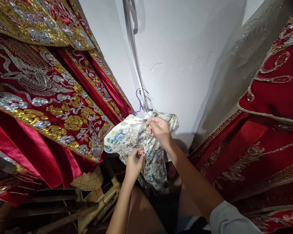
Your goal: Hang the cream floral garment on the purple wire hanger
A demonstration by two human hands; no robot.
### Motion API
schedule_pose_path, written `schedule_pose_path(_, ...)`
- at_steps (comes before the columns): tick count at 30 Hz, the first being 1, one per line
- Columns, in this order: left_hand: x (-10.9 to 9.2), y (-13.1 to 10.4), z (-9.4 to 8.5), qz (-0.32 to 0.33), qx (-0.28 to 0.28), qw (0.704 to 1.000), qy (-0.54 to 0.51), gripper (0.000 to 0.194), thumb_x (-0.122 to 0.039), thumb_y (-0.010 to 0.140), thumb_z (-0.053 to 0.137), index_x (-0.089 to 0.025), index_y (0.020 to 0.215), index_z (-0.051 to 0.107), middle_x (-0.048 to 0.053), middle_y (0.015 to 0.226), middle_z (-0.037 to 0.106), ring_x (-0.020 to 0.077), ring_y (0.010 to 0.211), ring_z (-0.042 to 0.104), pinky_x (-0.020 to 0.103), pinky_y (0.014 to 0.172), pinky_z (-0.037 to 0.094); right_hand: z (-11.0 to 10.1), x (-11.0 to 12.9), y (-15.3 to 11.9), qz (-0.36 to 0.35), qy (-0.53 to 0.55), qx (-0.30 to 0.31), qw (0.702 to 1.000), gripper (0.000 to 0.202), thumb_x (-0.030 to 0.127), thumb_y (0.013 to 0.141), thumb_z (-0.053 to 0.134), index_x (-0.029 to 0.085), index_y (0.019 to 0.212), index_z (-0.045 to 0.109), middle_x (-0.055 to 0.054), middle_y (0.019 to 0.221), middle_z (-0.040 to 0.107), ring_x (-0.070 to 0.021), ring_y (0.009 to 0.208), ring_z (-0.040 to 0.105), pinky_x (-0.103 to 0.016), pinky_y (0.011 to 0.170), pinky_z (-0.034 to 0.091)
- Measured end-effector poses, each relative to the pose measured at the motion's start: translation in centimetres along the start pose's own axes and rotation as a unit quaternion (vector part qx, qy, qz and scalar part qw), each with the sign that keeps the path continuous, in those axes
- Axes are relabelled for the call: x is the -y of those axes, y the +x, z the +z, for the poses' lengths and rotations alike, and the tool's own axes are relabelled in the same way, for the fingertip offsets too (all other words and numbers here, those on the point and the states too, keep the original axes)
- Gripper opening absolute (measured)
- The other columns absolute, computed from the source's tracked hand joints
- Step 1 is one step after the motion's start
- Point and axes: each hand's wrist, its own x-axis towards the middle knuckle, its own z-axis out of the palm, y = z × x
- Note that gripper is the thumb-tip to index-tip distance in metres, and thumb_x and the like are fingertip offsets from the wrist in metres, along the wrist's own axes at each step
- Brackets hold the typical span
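Note:
A short-sleeved floral shirt [127, 136] in white, blue and yellow hangs in front of me on a purple wire hanger [139, 103]. My right hand [158, 130] pinches the front edge of the shirt just below the neckline, thumb and fingers together. Lower down, my left hand [136, 161] grips the same front edge between thumb and fingertips. Whatever small part lies between the fingertips is hidden. The lower end of the shirt drops into shadow above my knees.
Red cloths with gold and silver sequins [63, 107] hang close on the left. More red embroidered cloth [278, 87] hangs on the right. A white wall [175, 52] with a metal strip [130, 42] stands behind. Wooden furniture and a woven basket [89, 179] are at lower left.

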Motion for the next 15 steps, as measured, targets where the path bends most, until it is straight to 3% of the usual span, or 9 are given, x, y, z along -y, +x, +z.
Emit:
schedule_pose_path(1, -1.9, 1.1, -0.6, 0.045, -0.037, 0.998, -0.009, 0.031, -0.029, 0.087, 0.061, -0.019, 0.115, 0.065, 0.008, 0.096, 0.07, 0.0206, 0.092, 0.065, 0.032, 0.085, 0.049, -0.1, 0.1, -0.2, -0.003, -0.015, 0.011, 1.0, 0.015, 0.027, 0.083, 0.053, 0.016, 0.078, 0.063, 0.004, 0.05, 0.055, -0.0085, 0.043, 0.044, -0.021, 0.044, 0.032)
schedule_pose_path(3, -5.6, 3.5, -1.5, 0.129, -0.102, 0.986, -0.01, 0.035, -0.029, 0.091, 0.057, -0.02, 0.125, 0.06, 0.007, 0.101, 0.069, 0.0186, 0.092, 0.064, 0.032, 0.087, 0.048, -0.2, 0.3, -0.6, -0.004, -0.045, 0.034, 0.998, 0.015, 0.027, 0.084, 0.053, 0.017, 0.077, 0.062, 0.004, 0.051, 0.056, -0.0094, 0.045, 0.045, -0.021, 0.045, 0.033)
schedule_pose_path(7, -10.2, 7.5, -1.9, 0.229, -0.086, 0.965, 0.097, 0.018, -0.029, 0.093, 0.055, -0.018, 0.101, 0.068, 0.004, 0.088, 0.066, 0.0158, 0.076, 0.059, 0.028, 0.074, 0.046, -0.5, 0.4, -0.6, -0.027, -0.104, 0.051, 0.993, 0.02, 0.032, 0.087, 0.052, 0.019, 0.073, 0.057, 0.004, 0.052, 0.054, -0.0105, 0.047, 0.045, -0.023, 0.047, 0.032)
schedule_pose_path(9, -11.0, 8.4, -1.6, 0.26, -0.077, 0.953, 0.133, 0.016, -0.029, 0.093, 0.056, -0.018, 0.087, 0.067, 0.003, 0.08, 0.064, 0.0159, 0.074, 0.057, 0.027, 0.071, 0.044, -0.8, -0.6, -0.4, -0.046, -0.148, 0.027, 0.988, 0.023, 0.036, 0.088, 0.052, 0.02, 0.071, 0.055, 0.004, 0.053, 0.051, -0.0108, 0.048, 0.042, -0.024, 0.047, 0.029)
schedule_pose_path(11, -11.0, 8.6, -1.6, 0.269, -0.109, 0.949, 0.128, 0.016, -0.03, 0.092, 0.057, -0.018, 0.083, 0.065, 0.002, 0.078, 0.063, 0.016, 0.075, 0.057, 0.027, 0.071, 0.044, -1.2, -2.4, -0.3, -0.057, -0.202, 0.005, 0.978, 0.025, 0.036, 0.086, 0.054, 0.021, 0.067, 0.053, 0.004, 0.053, 0.047, -0.0108, 0.048, 0.038, -0.025, 0.049, 0.026)
schedule_pose_path(15, -8.2, 8.7, -4.1, 0.198, -0.301, 0.933, 0.013, 0.016, -0.032, 0.089, 0.062, -0.017, 0.085, 0.061, 0.0, 0.082, 0.062, 0.0144, 0.08, 0.057, 0.026, 0.075, 0.044, -2.4, -6.7, -1.7, -0.034, -0.269, 0.037, 0.962, 0.035, 0.029, 0.08, 0.055, 0.022, 0.053, 0.035, 0.006, 0.048, 0.031, -0.0095, 0.047, 0.027, -0.027, 0.049, 0.019)
